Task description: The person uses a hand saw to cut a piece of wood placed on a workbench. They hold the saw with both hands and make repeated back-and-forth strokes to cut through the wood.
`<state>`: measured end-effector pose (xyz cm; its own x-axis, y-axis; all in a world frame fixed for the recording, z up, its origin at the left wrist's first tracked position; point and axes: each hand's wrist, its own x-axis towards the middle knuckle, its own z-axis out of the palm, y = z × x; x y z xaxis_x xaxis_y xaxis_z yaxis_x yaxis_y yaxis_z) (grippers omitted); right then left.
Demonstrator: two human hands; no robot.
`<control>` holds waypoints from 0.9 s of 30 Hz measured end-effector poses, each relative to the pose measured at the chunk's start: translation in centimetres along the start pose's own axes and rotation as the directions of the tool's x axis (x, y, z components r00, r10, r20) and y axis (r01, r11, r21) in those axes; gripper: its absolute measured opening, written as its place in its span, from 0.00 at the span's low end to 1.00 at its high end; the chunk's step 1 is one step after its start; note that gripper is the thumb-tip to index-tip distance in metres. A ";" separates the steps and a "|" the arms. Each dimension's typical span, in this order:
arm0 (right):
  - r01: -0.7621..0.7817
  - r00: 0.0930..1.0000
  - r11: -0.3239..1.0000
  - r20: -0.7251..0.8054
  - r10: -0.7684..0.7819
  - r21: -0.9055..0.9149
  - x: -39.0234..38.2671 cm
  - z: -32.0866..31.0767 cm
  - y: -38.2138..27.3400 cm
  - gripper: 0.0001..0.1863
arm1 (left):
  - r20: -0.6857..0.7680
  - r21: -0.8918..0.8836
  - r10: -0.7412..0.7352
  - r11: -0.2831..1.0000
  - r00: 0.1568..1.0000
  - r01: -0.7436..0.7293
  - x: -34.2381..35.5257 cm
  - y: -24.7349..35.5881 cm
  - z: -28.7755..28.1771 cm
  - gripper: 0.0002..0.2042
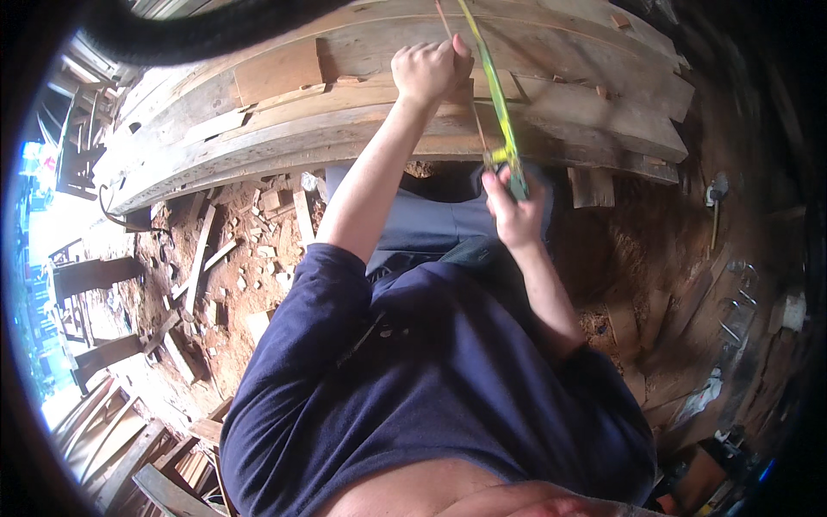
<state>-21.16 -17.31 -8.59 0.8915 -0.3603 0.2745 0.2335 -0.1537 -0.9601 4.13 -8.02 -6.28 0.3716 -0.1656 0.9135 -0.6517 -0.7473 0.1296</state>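
Observation:
My right hand (pixel 515 207) is wrapped around the handle end of a bow saw (pixel 498 95) with a yellow-green frame. The saw points away from me across a bench of long wooden planks (pixel 379 108). Its thin blade (pixel 479 121) runs along the left side of the frame, close past my left hand (pixel 428 69). That hand is closed, knuckles up, over the planks with its thumb beside the blade. A brown edge of wood shows just below its fingers, but whatever lies under the palm is hidden.
A flat brown board (pixel 277 72) and small offcuts lie on the planks. Sawdust, wood blocks and sticks (pixel 202 250) cover the ground at left. Stacked timber (pixel 164 474) stands at lower left. Metal clamps or hooks (pixel 739 302) lie at right. A dark curved tube (pixel 207 34) crosses the top left.

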 end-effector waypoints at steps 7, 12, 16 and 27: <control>-0.075 0.993 0.997 0.092 0.075 -0.001 9.0 3.4 -0.5 0.15 | -0.095 -0.042 0.063 0.997 0.993 -0.067 -0.4 0.3 -1.5 0.20; -0.106 0.994 0.991 -0.009 0.107 0.078 3.6 3.0 0.5 0.15 | -0.010 -0.015 0.016 1.000 1.000 -0.016 0.4 -0.6 0.6 0.21; -0.179 0.984 0.978 -0.005 0.181 0.110 -1.2 1.8 -0.2 0.14 | -0.049 -0.013 0.021 1.000 0.999 -0.022 0.2 -0.7 1.3 0.21; -0.012 0.999 0.997 0.043 0.016 -0.078 1.9 1.3 -3.0 0.14 | -0.009 0.037 -0.014 0.999 1.000 0.014 0.5 -1.2 0.0 0.20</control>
<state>-19.65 -16.34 -5.24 0.9110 -0.3225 0.2569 0.1914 -0.2208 -0.9563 5.12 -7.22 -6.04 0.3747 -0.1495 0.9150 -0.6213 -0.7730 0.1281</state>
